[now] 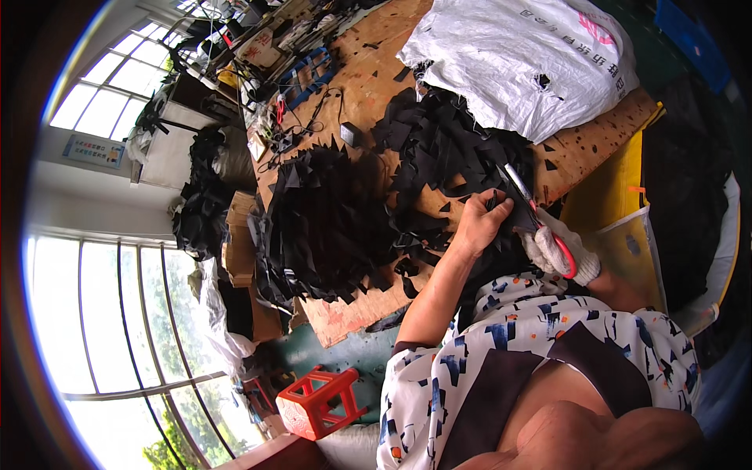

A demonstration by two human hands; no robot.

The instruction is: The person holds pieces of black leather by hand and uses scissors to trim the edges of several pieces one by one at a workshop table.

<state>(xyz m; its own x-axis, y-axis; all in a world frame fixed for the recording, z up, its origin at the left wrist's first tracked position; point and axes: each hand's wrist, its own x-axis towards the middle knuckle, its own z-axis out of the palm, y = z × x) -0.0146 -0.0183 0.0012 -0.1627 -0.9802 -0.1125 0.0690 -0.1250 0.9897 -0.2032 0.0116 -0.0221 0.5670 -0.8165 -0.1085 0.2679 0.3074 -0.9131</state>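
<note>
Fingers of the bare left hand (479, 222) pinch a black fabric piece (519, 216) beside the bench (345, 317); the gloved right hand (546, 252) grips red-handled scissors (533, 206). The cloth looks light, soft (best pinched by an edge, clear of the blades). Fingers partly hide it; its lower outline merges into darkness.

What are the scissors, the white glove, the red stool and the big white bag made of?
Scissors: blades probably metal, shiny and silvery; smooth red handle, perhaps plastic.
White glove: likely knitted yarn, soft-looking and matte, with bumpy texture.
Red stool: probably moulded plastic, judging by its bright colour and slight shine.
Big white bag: seems woven plastic, crinkled with a faint sheen.
</note>
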